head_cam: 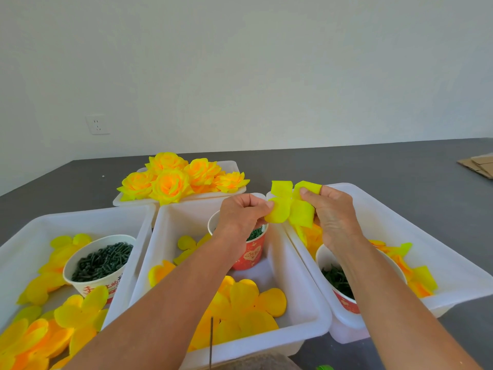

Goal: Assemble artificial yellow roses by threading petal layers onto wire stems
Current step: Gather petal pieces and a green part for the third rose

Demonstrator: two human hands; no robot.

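Hands raised above three white bins on a dark counter (pixel 373 166), a person works a small yellow petal layer (pixel 289 206) held in the air over the gap between the middle bin (pixel 306 303) and the right bin (pixel 426 236). From the head camera, the left hand (pixel 241 213) pinches the layer's left lobe between thumb and curled fingers, while the right hand (pixel 330 212) pinches the right lobe, apparently spreading the piece flat to find its centre for threading. A thin dark wire stem (pixel 211 343) stands upright at the frame's lower edge, well apart from the hands. Larger loose petals (pixel 248 305) lie in the middle bin, and paper cups (pixel 100 263) of dark green fittings sit within easy reach. Finished roses (pixel 170 177) crowd a far tray, kept clear of the working area.
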